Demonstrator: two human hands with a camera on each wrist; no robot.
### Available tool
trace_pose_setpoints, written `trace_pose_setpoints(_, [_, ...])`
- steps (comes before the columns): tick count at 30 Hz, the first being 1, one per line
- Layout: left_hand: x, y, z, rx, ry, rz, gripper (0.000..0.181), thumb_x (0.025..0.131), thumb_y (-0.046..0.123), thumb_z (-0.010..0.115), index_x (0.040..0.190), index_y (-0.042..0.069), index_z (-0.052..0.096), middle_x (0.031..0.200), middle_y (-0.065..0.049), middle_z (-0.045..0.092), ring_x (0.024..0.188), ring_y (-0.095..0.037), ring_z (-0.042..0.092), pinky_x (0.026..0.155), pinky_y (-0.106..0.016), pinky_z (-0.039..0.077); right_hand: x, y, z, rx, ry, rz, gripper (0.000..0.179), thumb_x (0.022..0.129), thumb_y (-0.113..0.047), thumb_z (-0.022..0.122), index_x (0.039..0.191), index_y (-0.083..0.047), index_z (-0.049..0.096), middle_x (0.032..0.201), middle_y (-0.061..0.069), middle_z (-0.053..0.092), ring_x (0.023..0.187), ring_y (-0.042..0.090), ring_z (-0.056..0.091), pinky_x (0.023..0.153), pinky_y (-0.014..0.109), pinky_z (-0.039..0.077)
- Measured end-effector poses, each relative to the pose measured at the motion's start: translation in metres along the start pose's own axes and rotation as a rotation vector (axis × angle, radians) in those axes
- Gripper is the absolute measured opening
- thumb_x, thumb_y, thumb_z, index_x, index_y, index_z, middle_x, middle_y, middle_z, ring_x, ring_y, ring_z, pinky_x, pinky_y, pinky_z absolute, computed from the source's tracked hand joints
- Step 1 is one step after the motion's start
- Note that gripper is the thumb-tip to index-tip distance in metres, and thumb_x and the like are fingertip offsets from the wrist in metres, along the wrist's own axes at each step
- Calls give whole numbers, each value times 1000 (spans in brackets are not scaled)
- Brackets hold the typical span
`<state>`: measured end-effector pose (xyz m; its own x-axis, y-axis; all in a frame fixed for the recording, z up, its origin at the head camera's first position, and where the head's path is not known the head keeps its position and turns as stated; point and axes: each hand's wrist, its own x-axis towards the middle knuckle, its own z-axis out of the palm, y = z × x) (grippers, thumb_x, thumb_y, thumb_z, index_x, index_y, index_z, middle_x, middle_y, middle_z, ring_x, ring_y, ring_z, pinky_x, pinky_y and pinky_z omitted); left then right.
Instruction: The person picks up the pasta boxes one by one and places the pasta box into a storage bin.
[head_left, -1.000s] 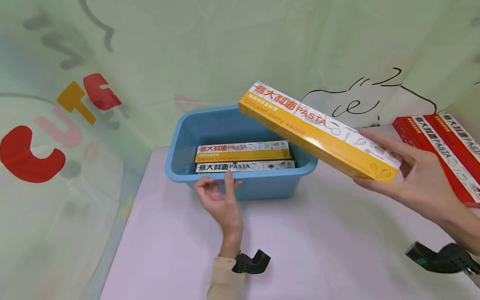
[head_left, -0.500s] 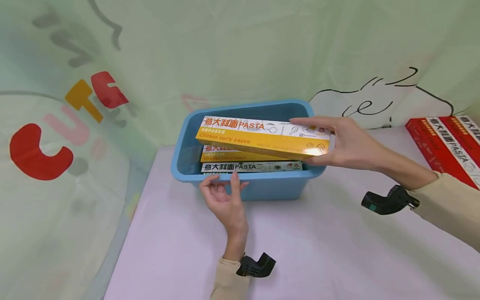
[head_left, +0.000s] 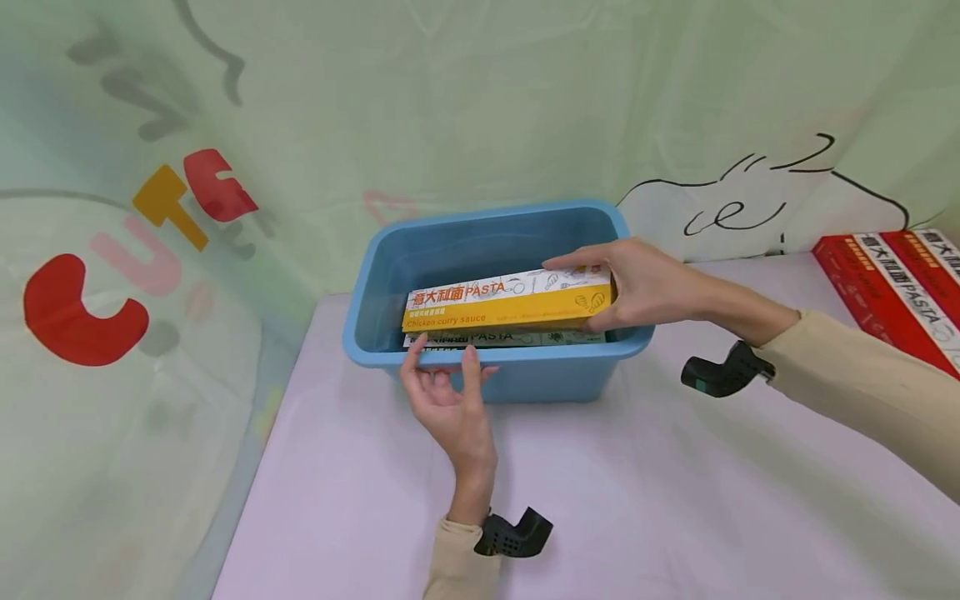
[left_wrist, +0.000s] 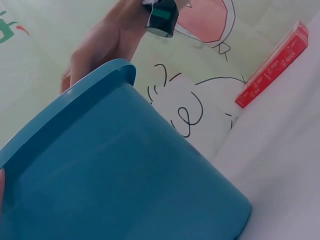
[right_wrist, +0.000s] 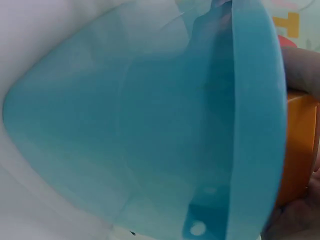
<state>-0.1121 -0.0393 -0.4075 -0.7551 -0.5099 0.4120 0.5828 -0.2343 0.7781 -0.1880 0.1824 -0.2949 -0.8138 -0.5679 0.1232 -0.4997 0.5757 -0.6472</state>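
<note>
A yellow-and-white pasta box lies lengthwise in the blue plastic bin, its right end slightly raised. My right hand grips that right end between thumb and fingers, over the bin's right rim. In the right wrist view, the box's orange end shows past the rim. Beneath and in front of it, a white-topped pasta box is partly covered. The other yellow box in the bin is hidden from sight. My left hand holds the bin's front rim, fingers curled at the edge.
Red pasta boxes lie side by side on the table at the far right. A printed cloth hangs behind the bin and along the left side.
My right hand has carried the yellow pasta box leftward and lowered it into the bin, over the boxes inside. The left hand stays at the front rim.
</note>
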Motion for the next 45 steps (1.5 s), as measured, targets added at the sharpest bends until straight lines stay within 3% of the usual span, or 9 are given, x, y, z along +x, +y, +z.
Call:
trace_pose_setpoints(10, [0,0,-1,10,13,14,51,96,-3,70,137,-7,41,121,-23,50,92,-23,64,72,-37,68,19,2,-1,50,-113,34,76,75,-4,81,147,-4,59,138,16,65,104,25,60,81,34,55])
trace_pose_setpoints(16, [1,0,0,-10,17,31,47,96,-3,69,135,-2,43,122,-39,42,90,-24,64,71,-35,68,27,1,0,50,-146,-1,75,75,-6,84,146,-2,59,134,14,68,105,25,60,85,36,55])
trace_pose_setpoints(20, [3,1,1,-18,16,41,45,96,-4,69,134,-2,43,123,-42,40,91,-25,64,71,-34,68,29,-1,-1,48,-152,3,76,75,-7,85,146,-2,59,134,15,67,107,26,60,88,37,54])
trace_pose_setpoints(31, [6,-1,3,-39,10,44,44,96,-2,70,132,-1,44,119,-40,40,93,-23,64,72,-35,68,32,4,-6,49,-182,-21,79,77,-10,87,148,0,56,137,15,66,109,26,60,90,38,55])
trace_pose_setpoints(38, [5,-1,3,-21,11,41,44,96,-3,70,131,-4,43,117,-38,41,91,-22,63,71,-35,68,33,7,-8,72,-217,6,82,77,-12,89,150,-1,53,138,15,65,111,26,58,92,37,55])
trace_pose_setpoints(45, [0,-3,1,-23,13,30,43,95,-4,70,129,-3,45,111,-26,48,85,-20,59,69,-35,68,27,12,-8,84,-257,9,83,78,-13,89,151,1,52,140,15,63,112,26,57,94,38,55])
